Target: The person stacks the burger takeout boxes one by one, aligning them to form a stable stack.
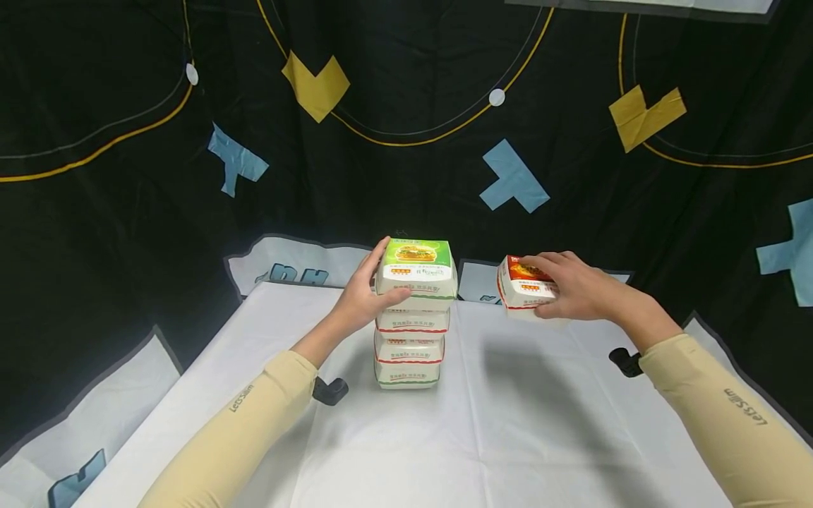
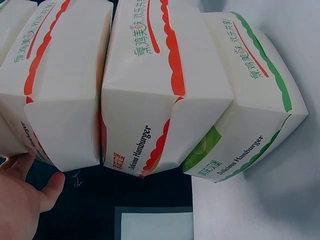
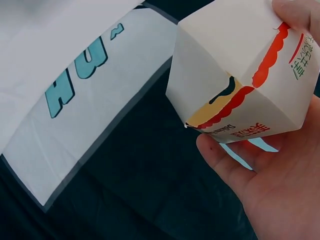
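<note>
A stack of hamburger boxes stands on the white table: a green-topped box [image 1: 416, 282] at the top, two red-trimmed boxes [image 1: 411, 348] below it, and a green-trimmed box [image 1: 408, 376] at the bottom. My left hand [image 1: 358, 300] holds the top box from its left side, thumb across the front. To the right, my right hand [image 1: 581, 289] grips a red-topped hamburger box [image 1: 516, 300] between thumb and fingers, raised above the table. In the right wrist view this box [image 3: 225, 55] shows its white base and red scalloped trim.
The white-covered table [image 1: 394, 451] spreads out below both hands. Behind it hangs a black cloth [image 1: 406, 183] with yellow lines and blue and yellow tape-like shapes. A dark wrist device [image 1: 330, 391] sits at the left cuff, another [image 1: 625, 362] at the right.
</note>
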Tool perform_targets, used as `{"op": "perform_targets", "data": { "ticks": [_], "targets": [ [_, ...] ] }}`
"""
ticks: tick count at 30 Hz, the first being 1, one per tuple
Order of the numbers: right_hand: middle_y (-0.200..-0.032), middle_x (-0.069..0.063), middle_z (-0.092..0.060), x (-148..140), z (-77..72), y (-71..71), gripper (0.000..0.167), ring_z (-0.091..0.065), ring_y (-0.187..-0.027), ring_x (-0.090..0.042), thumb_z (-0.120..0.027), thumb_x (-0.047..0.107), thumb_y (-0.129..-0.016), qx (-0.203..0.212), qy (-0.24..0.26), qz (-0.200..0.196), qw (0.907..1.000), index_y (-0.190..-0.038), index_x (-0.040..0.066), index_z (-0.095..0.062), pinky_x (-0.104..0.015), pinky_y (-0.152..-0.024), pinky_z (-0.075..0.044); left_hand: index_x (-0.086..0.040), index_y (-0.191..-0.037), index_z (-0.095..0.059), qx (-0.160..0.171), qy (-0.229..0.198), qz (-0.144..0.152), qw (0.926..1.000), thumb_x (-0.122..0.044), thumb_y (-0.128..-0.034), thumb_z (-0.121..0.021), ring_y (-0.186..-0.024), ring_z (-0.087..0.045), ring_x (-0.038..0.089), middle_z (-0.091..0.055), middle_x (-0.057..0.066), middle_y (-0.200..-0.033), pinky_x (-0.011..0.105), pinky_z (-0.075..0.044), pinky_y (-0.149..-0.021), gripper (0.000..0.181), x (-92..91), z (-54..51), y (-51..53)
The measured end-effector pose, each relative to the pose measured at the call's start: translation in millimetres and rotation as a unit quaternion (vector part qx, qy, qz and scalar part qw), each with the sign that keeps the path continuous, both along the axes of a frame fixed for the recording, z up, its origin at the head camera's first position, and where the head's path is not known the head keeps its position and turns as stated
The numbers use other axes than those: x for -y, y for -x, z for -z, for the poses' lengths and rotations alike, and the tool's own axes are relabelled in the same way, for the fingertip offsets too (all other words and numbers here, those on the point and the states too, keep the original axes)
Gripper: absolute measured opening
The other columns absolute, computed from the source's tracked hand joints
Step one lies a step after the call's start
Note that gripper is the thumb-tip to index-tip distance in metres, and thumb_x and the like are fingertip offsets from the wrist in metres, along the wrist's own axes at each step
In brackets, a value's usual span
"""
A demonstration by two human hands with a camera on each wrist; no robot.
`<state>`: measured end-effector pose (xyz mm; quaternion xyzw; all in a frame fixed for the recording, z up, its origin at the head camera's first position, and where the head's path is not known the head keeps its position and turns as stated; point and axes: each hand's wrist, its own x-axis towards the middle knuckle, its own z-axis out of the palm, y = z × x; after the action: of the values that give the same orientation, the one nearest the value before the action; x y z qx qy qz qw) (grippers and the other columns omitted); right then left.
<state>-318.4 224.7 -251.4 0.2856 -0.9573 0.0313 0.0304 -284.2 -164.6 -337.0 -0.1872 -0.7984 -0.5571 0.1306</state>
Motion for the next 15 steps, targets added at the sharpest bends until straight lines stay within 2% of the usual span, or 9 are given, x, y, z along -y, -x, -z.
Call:
{"op": "perform_targets", "data": {
  "ticks": [10, 15],
  "targets": [
    [-0.154, -0.014, -0.037, 10, -11.1, -2.8, 0.087, -0.034, -0.129, -0.036, -0.078, 0.04, -0.08, 0.001, -0.003, 0.001, 1.0, -0.154, 0.027, -0.035, -0.049, -0.085, -0.057, -0.039, -0.16, -0.013, -0.002, 0.001, 0.005, 1.0, -0.042, -0.0867, -0.077, -0.146, -0.032, 0.024, -0.027, -0.002, -0.163, 0.054, -0.049, -0.104, 0.097, 0.2, -0.7, -2.6],
    [-0.154, -0.013, -0.039, 13, -17.7, -2.5, 0.085, -0.036, -0.127, -0.034, -0.078, 0.038, -0.08, -0.014, -0.005, -0.001, 0.9999, -0.154, 0.028, -0.035, -0.05, -0.086, -0.056, -0.04, -0.16, -0.014, -0.002, 0.0, 0.004, 1.0, -0.043, -0.0858, -0.078, -0.146, -0.031, 0.023, -0.026, -0.003, -0.163, 0.055, -0.048, -0.105, 0.098, -0.8, -1.2, -1.0]
  ]
}}
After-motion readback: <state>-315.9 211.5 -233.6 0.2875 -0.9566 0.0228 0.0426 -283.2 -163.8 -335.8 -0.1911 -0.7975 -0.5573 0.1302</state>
